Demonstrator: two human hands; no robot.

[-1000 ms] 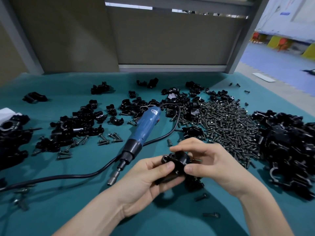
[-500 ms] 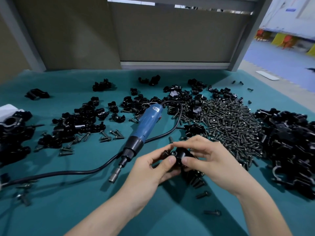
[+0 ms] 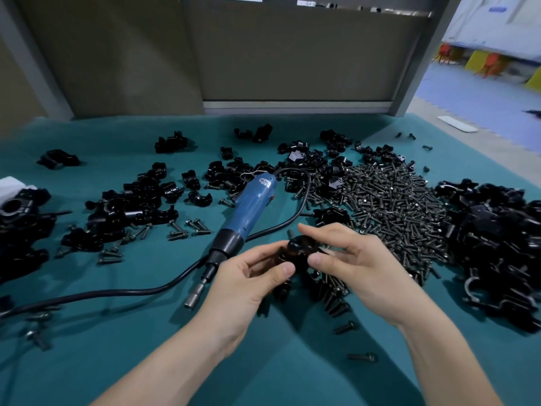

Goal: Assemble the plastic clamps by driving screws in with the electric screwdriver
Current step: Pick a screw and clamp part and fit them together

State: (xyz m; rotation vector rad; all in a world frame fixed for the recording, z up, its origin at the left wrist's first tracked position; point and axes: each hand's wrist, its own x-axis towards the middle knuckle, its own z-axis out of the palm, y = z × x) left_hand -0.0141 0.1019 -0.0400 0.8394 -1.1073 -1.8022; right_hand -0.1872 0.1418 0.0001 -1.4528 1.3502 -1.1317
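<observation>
— Where's my screwdriver (image 3: 249, 210)?
— On the table (image 3: 146, 332), just left of your hands, with the screw pile (image 3: 392, 206) to their right.
— And my clamp heaps?
— One (image 3: 131, 209) left of the screwdriver, another (image 3: 503, 244) right of the screws.

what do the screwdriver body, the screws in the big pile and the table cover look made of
Screwdriver body: blue, likely moulded plastic, slightly glossy with soft highlights. Screws: dark metal by their grey glint, possibly coated. Table cover: teal, matte, no reflections, probably fabric or a felt-like mat.

The single head view looks forward and down, close over the teal table (image 3: 117, 303), wall panel behind.
</observation>
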